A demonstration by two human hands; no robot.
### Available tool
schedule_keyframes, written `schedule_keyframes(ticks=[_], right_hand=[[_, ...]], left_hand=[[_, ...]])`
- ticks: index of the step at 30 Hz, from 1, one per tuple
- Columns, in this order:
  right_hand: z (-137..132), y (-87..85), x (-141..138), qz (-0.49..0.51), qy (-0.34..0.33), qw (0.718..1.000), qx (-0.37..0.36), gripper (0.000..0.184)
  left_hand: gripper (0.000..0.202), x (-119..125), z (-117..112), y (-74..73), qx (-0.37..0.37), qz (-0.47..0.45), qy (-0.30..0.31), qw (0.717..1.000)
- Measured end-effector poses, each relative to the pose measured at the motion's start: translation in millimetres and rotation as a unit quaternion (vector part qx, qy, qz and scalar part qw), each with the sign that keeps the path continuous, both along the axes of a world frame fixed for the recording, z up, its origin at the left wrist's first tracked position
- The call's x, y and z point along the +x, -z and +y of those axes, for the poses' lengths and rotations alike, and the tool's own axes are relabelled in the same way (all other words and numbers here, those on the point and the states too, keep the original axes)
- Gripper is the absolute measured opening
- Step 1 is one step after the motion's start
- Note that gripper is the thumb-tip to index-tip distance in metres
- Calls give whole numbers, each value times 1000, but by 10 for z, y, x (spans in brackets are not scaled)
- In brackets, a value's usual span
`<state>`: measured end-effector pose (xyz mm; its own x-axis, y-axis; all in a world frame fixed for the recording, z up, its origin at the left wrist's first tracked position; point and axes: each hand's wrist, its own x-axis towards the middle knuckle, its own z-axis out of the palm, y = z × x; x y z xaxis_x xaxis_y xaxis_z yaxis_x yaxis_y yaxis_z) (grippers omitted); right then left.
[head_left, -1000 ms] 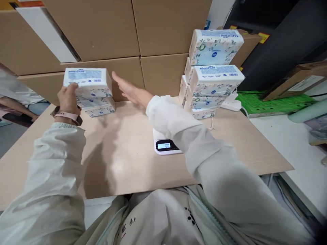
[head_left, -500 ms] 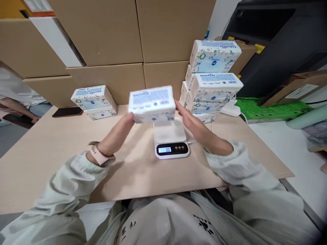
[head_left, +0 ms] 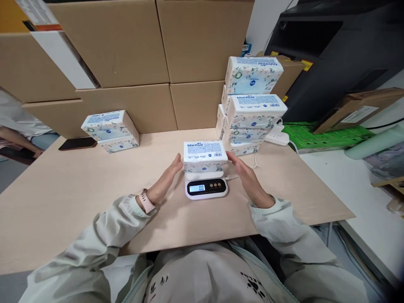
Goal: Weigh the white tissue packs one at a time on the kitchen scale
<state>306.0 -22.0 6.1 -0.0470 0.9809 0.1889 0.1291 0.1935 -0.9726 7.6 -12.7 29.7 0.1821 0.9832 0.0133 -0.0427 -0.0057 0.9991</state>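
Observation:
A white tissue pack point(head_left: 204, 153) with a blue label sits on the platform of a small white kitchen scale point(head_left: 206, 188), whose display reads 0.0. My left hand point(head_left: 167, 179), with a pink watch at the wrist, presses flat against the pack's left side. Against its right side lies my right hand point(head_left: 246, 179), fingers straight. The pack is clamped between the two palms. Two more packs point(head_left: 109, 128) are stacked at the back left of the table. A taller stack of several packs point(head_left: 252, 109) stands at the back right.
The wooden table point(head_left: 78, 198) backs onto a wall of cardboard boxes point(head_left: 126, 50). A dark phone point(head_left: 77, 143) lies beside the left stack. A green crate point(head_left: 318, 134) and a black machine point(head_left: 331, 46) are to the right. Another person's arm point(head_left: 15, 134) shows at far left.
My left hand took a pack off the left stack, both hands carried it to the middle, and it has come down onto the scale.

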Motion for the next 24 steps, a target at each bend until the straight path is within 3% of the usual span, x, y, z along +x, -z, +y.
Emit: schedule_keyframes(ticks=[4,7,17,24], right_hand=[[47,128,41,35,135,988,69,50],[64,136,44,46,192,977,85,45],[67,111,34,38,222,971,81,42],[56,130,58,38,206,974,90,43]], left_hand=[[61,-294,-111,330,-25,-20,-111,993],[63,-424,-161,447,-20,-78,-162,983],[52,-485,-150,433,-40,-109,-162,980],[51,-492,-135,466,-42,-130,-170,976]])
